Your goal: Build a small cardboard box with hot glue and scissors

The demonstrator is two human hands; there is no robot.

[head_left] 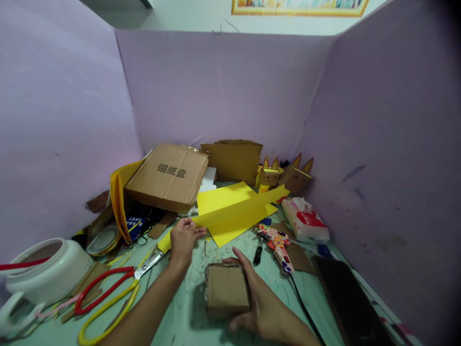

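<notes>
While the left hand (185, 238) pinches a yellow strip (241, 209) and the right hand (257, 293) clasps the small box (227, 286) on the table (188, 307), that box looks built but bare, with the strip apart and none of the horns (266, 163) that the 2 rear boxes (269, 178) carry.

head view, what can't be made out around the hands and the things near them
All in the head view:
- Cardboard block: underside, facing away; part of its right side, behind the right hand.
- Scissors: blade tips, covered by yellow paper beside the left hand.
- Red rod: one end, cut off by the left edge.
- Framed picture: top, cut off.
</notes>
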